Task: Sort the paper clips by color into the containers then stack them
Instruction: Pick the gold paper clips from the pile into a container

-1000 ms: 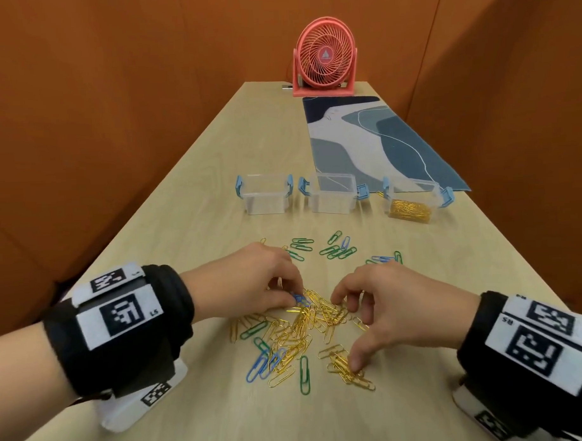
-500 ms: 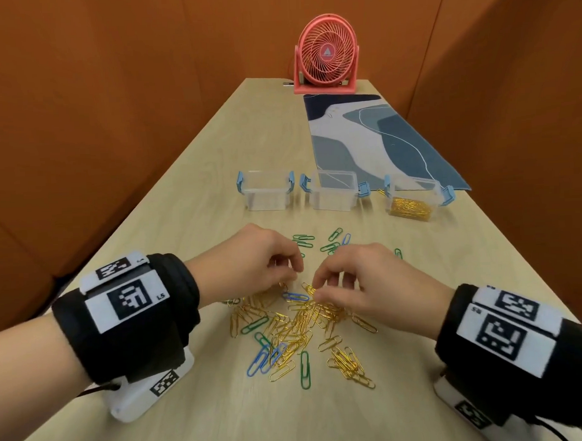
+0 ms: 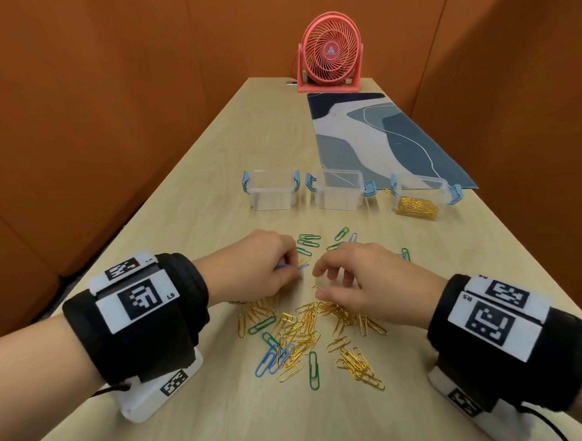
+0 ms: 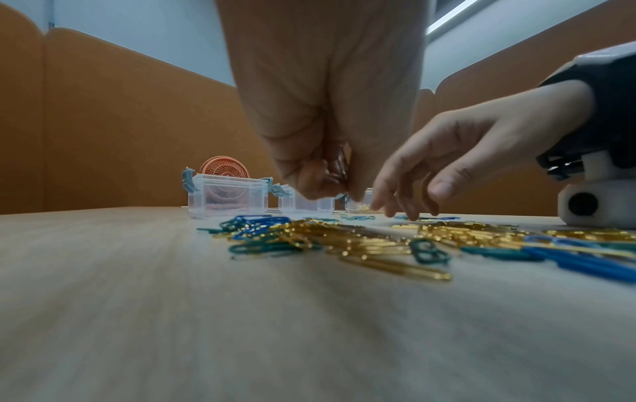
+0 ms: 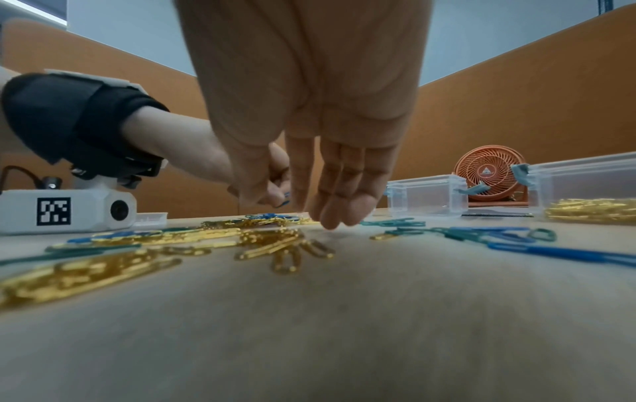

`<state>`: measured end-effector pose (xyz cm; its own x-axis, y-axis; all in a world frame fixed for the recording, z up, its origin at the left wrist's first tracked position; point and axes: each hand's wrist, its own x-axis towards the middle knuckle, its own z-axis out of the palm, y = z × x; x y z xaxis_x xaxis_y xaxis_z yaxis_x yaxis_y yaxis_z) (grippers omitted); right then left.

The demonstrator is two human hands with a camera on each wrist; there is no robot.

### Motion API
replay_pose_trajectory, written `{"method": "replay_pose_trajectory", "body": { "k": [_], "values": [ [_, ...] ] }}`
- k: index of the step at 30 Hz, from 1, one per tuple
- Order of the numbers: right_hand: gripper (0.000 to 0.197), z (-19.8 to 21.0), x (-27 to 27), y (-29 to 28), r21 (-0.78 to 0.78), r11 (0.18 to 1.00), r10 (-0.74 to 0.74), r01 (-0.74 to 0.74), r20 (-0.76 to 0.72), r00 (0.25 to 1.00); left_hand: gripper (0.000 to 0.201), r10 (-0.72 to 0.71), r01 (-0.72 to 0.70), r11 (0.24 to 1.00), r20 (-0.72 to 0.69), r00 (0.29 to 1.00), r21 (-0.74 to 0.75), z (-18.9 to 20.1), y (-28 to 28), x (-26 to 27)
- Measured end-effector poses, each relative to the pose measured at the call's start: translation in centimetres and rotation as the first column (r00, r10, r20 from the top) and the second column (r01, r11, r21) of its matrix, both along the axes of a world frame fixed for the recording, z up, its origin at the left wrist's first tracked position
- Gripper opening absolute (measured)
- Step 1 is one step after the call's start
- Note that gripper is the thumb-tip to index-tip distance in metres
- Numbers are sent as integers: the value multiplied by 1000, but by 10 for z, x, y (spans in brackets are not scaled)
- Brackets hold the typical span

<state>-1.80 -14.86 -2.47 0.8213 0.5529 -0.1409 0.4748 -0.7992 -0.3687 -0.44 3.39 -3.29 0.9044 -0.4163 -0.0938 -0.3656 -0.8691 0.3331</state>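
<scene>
Gold, green and blue paper clips [image 3: 303, 325] lie scattered on the wooden table [image 3: 190, 204]. My left hand [image 3: 296, 269] hovers over the pile's far edge and pinches a blue paper clip [image 3: 289, 267] between thumb and fingers. The left wrist view shows more clips [image 4: 339, 166] tucked inside its curled fingers. My right hand [image 3: 325, 285] hangs beside it above gold clips, fingers [image 5: 330, 206] relaxed and pointing down, holding nothing. Three clear containers with blue latches stand beyond: the left [image 3: 271, 194] and middle [image 3: 340, 194] look empty, and the right one [image 3: 417, 199] holds gold clips.
Loose green and blue clips [image 3: 308, 241] lie between the hands and the containers. A patterned blue mat [image 3: 379, 134] covers the far right of the table, with a pink fan [image 3: 330, 52] at its end. Orange partition walls close in on both sides.
Both hands have lifted off the pile and drawn together toward its far edge. The left hand has picked up a blue clip; the right hand has let go of the gold clips.
</scene>
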Motion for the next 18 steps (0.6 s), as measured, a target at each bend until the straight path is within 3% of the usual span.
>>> {"method": "replay_pose_trajectory", "body": {
  "k": [3, 6, 11, 14, 18],
  "values": [
    [44, 0, -3, 0, -43, 997, 63, -65, -44, 997, 12, 50, -48, 999, 75, 996, -24, 1, -1, 3],
    [55, 3, -8, -6, -20, 996, 85, -86, -72, 994, 30, -40, 40, 999, 108, 993, 3, 1, 3, -5],
    [94, 3, -19, -25, -39, 991, 121, -128, -151, 981, 58, -208, 207, 978, -34, 978, -20, -2, 6, -28],
    [83, 4, -21, -24, -42, 994, 98, -105, -134, 986, 59, -202, 202, 979, -66, 977, -11, -3, 3, -30],
    [51, 3, -20, -19, 20, 999, 42, -40, -123, 991, 39, -191, 185, 979, -67, 979, -85, -2, -2, -30]
  ]
}}
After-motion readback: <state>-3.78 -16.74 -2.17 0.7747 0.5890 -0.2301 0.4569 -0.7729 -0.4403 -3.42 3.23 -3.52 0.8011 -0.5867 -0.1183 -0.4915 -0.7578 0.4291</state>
